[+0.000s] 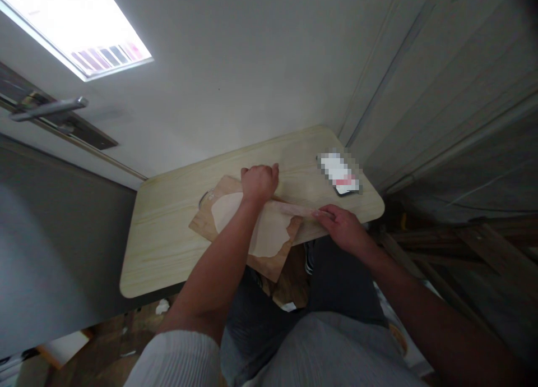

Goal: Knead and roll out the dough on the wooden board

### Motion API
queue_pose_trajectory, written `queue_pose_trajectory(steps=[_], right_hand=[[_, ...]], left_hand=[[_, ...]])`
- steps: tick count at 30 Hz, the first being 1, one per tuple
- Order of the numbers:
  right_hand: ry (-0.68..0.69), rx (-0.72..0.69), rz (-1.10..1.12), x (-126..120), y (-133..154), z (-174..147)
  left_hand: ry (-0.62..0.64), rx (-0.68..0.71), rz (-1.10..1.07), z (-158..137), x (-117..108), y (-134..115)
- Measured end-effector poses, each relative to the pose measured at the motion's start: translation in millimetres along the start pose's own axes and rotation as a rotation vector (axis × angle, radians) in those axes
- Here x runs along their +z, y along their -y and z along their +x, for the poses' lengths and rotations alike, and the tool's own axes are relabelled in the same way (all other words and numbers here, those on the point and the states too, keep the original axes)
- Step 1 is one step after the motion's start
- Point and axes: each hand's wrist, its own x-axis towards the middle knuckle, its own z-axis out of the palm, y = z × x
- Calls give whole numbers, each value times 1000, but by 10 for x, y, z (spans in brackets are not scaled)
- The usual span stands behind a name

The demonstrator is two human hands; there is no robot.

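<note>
A brown flat sheet or board (269,268), its kind unclear, lies at the table's front edge and partly sticks out over it. On it rests a cream-coloured, round-edged flat sheet (273,238), partly covered by my left forearm. A metal ring (204,198) shows at the brown piece's left corner. My left hand (259,183) is closed at the far edge of the cream sheet; what it grips is hidden. Between my hands runs a pale narrow strip or rod (294,208). My right hand (342,225) pinches its right end near the table's front edge.
A light wood-grain table (163,235) stands against a white door (235,67) with a metal handle (54,107). A phone (339,174) with a blurred screen lies at the table's right end. Wooden pieces (454,241) are at the right. My legs are under the front edge.
</note>
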Motion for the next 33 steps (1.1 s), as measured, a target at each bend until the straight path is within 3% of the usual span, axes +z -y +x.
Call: queue_pose_trajectory(steps=[7,13,18,26,33], right_hand=[[11,40,34,-1,-12,74],[41,75,66,-7,-12,119],[192,93,67,-61,-24,91],[192,-82,-226,0,48,-176],[211,-143,-320,140,170,-463]], left_hand=[[-74,29,8,115,33,-31],[-52,22,-7,239,63,-58],[-38,68,-22,210,49,-54],[30,159,-28,-188,-24,64],[5,179,-42,-660,-96,214]])
